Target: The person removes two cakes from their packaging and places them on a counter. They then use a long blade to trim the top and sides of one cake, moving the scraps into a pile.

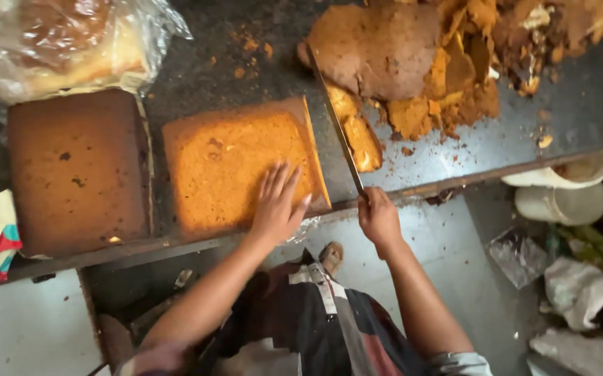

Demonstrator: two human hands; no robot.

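Bakery workroom, big cake slabs point(78, 167), heaped crust trimmings point(447, 76)

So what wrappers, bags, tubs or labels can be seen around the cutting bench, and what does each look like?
Clear plastic bag: top left on the bench, crinkled, see-through, wrapped round a brown cake.
White tubs: right, below the bench edge, round, two, one lying on its side.
Clear plastic wrapper: on the floor at right, small, crumpled.
Pale bags: lower right on the floor, bunched, whitish grey.
No labels, signs or screens show.

A dark metal worktable point(580, 111) stands over a pale grey floor point(16, 334) (littered at right), under warm light.
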